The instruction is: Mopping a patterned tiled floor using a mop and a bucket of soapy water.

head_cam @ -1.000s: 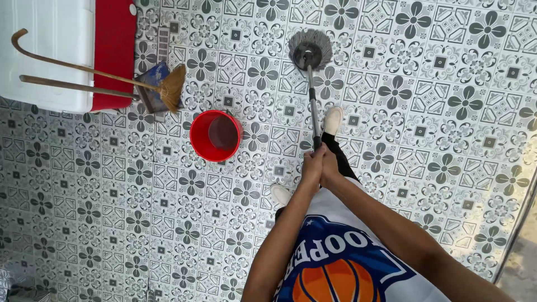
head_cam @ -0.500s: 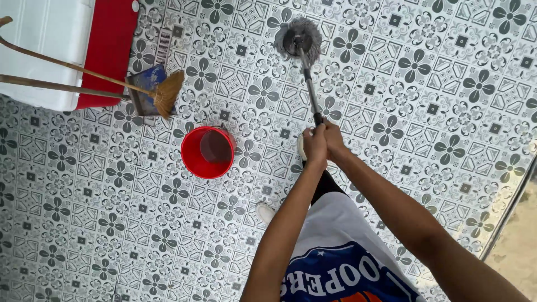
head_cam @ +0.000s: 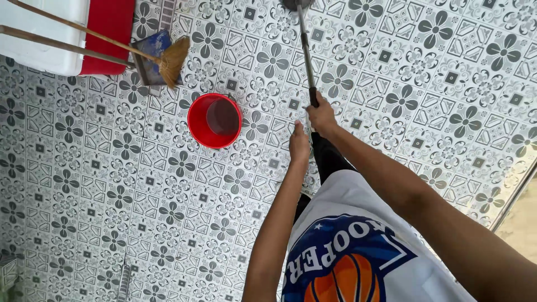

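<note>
My left hand [head_cam: 299,146] has just come off the mop handle [head_cam: 305,53] and hangs loose, fingers open, just beside it. My right hand [head_cam: 323,116] stays closed round the handle's dark end, so the push is now one-handed. The mop head [head_cam: 296,4] has slid out to the top edge of the frame. Red bucket [head_cam: 215,120] sits left of my hands; broom [head_cam: 168,60] and blue dustpan [head_cam: 150,50] upper left, against a white-and-red box [head_cam: 53,39].

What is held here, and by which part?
A mop, gripped at the dark lower end of its handle by the right hand. The left hand sits just below; its hold cannot be told.
</note>
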